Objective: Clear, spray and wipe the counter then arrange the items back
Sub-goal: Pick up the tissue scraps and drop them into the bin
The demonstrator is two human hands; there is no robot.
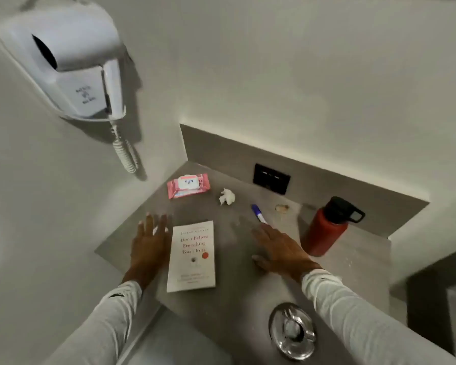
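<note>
A grey counter [237,291] fills a corner niche. On it lie a white book [191,256], a pink wipes pack [188,185], a crumpled tissue [227,196], a blue-capped pen [258,213], a small tan object [282,208] and a red bottle [327,229] with a black lid, standing upright. My left hand [149,242] hovers open just left of the book, fingers spread. My right hand [277,250] is open, palm down, between the book and the bottle, fingertips near the pen's end. Neither hand holds anything.
A white wall-mounted hair dryer [63,61] with a coiled cord hangs at the upper left. A black socket panel [271,178] sits in the backsplash. A shiny metal ashtray [291,330] with a crumpled wad stands at the counter's near edge. Walls close in left and behind.
</note>
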